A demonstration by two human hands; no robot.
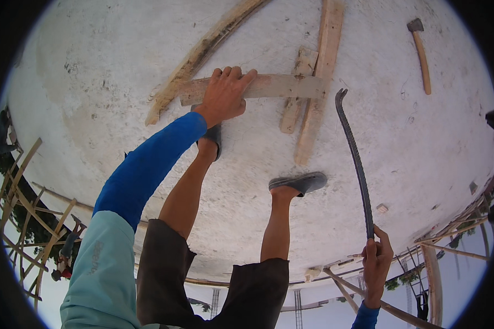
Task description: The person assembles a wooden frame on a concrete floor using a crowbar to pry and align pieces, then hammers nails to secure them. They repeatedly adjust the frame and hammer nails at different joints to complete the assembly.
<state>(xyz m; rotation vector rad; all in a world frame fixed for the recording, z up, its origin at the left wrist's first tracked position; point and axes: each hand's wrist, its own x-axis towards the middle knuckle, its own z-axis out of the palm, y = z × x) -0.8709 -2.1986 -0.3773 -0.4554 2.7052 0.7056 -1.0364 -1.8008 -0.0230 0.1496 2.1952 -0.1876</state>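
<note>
A short wooden board (282, 86) is gripped near its left end by my left hand (224, 96), fingers closed over its far edge. The board's right end crosses a short wood piece (292, 118) and overlaps a long plank (329, 33). My right hand (377, 262), low at the right, is closed around the near end of a ribbed dark metal pry bar (355, 151). The bar points away from me, its bent claw tip close to the board's right end but apart from it.
Another long timber (203, 49) lies at the far left. A hammer (421, 60) with a wooden handle rests on the concrete slab (121, 71) at the far right. My sandalled feet stand near the boards. Pole scaffolding (24, 208) lines the slab's edge, with a person (68, 252) beyond.
</note>
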